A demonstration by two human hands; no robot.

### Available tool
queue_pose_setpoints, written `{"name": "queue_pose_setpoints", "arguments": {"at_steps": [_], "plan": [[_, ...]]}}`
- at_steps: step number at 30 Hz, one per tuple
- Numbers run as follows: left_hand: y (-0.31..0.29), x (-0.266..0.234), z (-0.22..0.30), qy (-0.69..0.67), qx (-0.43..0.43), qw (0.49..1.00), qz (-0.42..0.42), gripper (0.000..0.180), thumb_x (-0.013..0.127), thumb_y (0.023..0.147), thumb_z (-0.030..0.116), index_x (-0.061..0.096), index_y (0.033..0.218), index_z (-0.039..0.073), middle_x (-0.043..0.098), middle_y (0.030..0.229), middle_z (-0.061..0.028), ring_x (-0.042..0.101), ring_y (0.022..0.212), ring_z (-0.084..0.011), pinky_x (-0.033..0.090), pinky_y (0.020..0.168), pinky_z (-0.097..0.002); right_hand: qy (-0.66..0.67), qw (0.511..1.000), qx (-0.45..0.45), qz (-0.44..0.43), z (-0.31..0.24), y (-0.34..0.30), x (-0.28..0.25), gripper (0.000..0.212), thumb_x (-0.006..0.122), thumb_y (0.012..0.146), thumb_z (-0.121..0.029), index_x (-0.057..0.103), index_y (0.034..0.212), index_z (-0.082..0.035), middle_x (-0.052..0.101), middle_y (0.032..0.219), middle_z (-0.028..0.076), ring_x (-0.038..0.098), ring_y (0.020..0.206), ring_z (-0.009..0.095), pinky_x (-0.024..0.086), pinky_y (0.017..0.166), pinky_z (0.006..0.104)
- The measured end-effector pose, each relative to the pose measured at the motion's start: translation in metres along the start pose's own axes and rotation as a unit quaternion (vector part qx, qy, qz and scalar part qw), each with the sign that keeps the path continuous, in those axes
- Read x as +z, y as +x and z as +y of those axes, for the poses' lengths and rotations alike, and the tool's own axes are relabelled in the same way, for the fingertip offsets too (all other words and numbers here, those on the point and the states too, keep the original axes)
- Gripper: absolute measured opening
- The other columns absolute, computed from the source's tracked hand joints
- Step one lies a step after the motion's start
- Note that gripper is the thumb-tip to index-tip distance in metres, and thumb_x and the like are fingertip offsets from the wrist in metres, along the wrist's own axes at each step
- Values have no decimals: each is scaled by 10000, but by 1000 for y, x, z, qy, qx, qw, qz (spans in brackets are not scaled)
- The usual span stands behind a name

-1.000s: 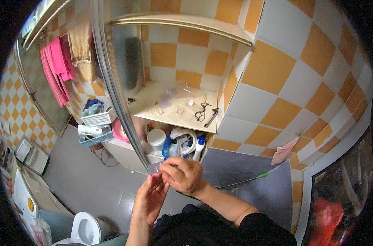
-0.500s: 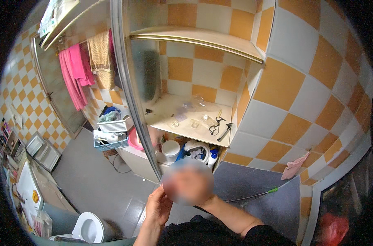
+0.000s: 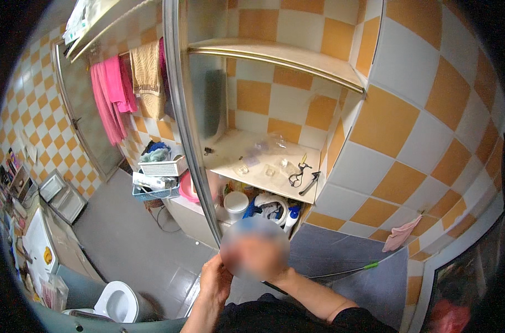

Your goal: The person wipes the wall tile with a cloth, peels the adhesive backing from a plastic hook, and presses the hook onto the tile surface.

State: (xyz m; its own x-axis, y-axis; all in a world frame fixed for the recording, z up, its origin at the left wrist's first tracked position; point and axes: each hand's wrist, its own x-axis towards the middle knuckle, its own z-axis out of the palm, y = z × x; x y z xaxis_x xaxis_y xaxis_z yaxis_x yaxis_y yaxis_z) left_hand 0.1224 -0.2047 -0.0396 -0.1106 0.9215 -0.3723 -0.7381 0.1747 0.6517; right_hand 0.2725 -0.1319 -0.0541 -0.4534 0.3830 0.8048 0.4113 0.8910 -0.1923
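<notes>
Thing in hand: hidden; a blurred patch covers the spot just beside the left hand (image 3: 216, 280) and over the right hand (image 3: 280, 273), so what they hold cannot be told.
Left grip: fingers raised, touching the blurred patch's edge; clenched or released, I cannot tell.
Right grip: only the wrist and forearm show below the patch; its state cannot be told.
Just beyond the grips: a shiny metal pole (image 3: 188, 122) rises upright, with a white tub (image 3: 235, 204) and a blue-capped bottle (image 3: 292, 217) in the recess under the lower shelf (image 3: 230, 150).
Farther up: glasses (image 3: 295, 178) and small clear packets lie on that shelf.
Left of the grips: white basket (image 3: 163, 165), pink towels (image 3: 111, 94); toilet (image 3: 116, 302) below.
Risk: both hands work in mid-air over the grey floor (image 3: 130, 244); a small item could slip from a loose hold and drop, perhaps towards the toilet.
</notes>
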Motion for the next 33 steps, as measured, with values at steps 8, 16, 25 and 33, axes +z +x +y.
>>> {"name": "queue_pose_setpoints", "arguments": {"at_steps": [8, 16, 25, 33], "plan": [[-8, 32, 18, 134, 59, 988, 41, 288, 672, 965, 219, 712, 1043, -55, 707, 882, -82, 644, 725, -141, 507, 623, -281, 38, 994, 101, 27, -1, 19, -12, 159, 691, 831, -79, 626, 974, -52, 672, 1003, 127, 665, 898, 298, 549, 780, 389], [0, 44, 13, 409, 476, 775, -73, 138, 710, 886, 18, 714, 1021, -10, 717, 941, -104, 680, 863, -189, 531, 750, -295, -18, 958, 187, 217, 13, 65, -52, 212, 720, 808, 41, 620, 983, -24, 649, 931, 123, 639, 806, 257, 529, 744, 354], [8, 60, -16, 364, 404, 808, -228, 737, 845, 745, 77, 546, 1419, 84, 584, 1201, -153, 615, 914, -245, 556, 828, -333, 173, 872, 332, 315, -7, 73, -53, 118, 620, 974, -30, 539, 1054, -1, 602, 922, 83, 647, 732, 147, 535, 689, 285], [42, 77, -9, 382, 473, 730, -313, 448, 863, 716, 90, 661, 1108, 15, 681, 948, -138, 665, 839, -288, 525, 730, -362, 208, 849, 343, 345, -8, 54, -88, 137, 587, 999, -43, 526, 1115, -4, 609, 955, 70, 592, 825, 107, 485, 744, 251]]}}
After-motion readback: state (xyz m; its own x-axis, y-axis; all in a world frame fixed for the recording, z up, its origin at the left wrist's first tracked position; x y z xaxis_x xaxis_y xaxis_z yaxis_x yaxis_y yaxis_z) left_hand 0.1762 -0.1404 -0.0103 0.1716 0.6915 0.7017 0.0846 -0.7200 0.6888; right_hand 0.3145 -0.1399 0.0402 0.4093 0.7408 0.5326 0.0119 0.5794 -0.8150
